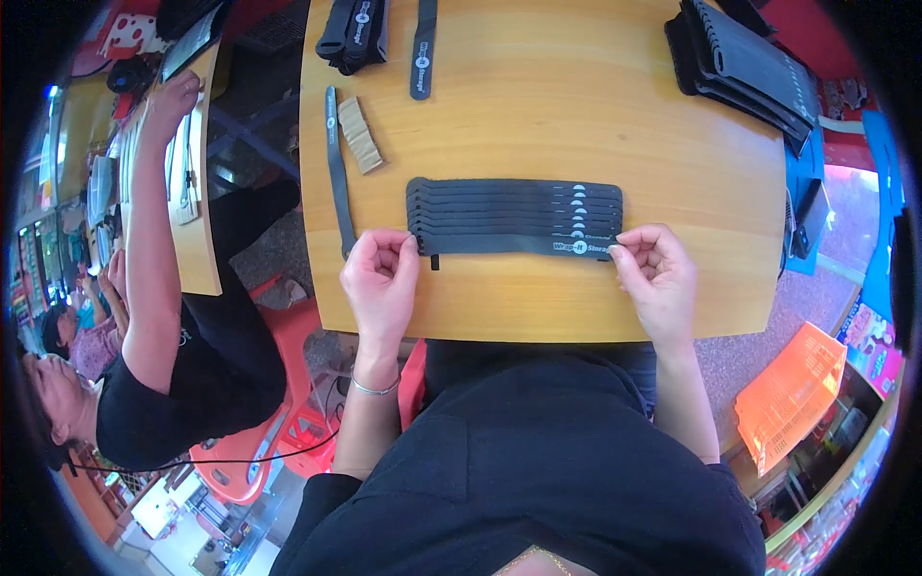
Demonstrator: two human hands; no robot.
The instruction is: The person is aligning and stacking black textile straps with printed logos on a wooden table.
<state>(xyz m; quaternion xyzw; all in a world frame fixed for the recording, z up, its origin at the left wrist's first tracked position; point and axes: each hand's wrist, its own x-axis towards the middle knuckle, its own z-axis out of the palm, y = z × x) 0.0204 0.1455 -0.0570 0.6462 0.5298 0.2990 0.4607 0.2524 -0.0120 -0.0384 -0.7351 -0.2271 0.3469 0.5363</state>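
Note:
In front of me lies a fanned row of overlapping black straps (495,206), each with a round white mark near its right end. The nearest strap (495,244) stretches between my two hands. My left hand (379,283) pinches its left end, thumb against curled fingers, close to a small black tab (435,261) that sticks out below. At the other end, my right hand (658,278) closes thumb and fingertips on the strap's corner. The fingers partly hide both ends.
A single strap (338,173) and a tan bundle of strips (359,134) lie left on the wooden table (538,307). Farther off are another strap (423,58), a strap bundle (355,34) and a dark stack (740,72). A co-worker (182,374) sits left; an orange basket (792,398) stands right.

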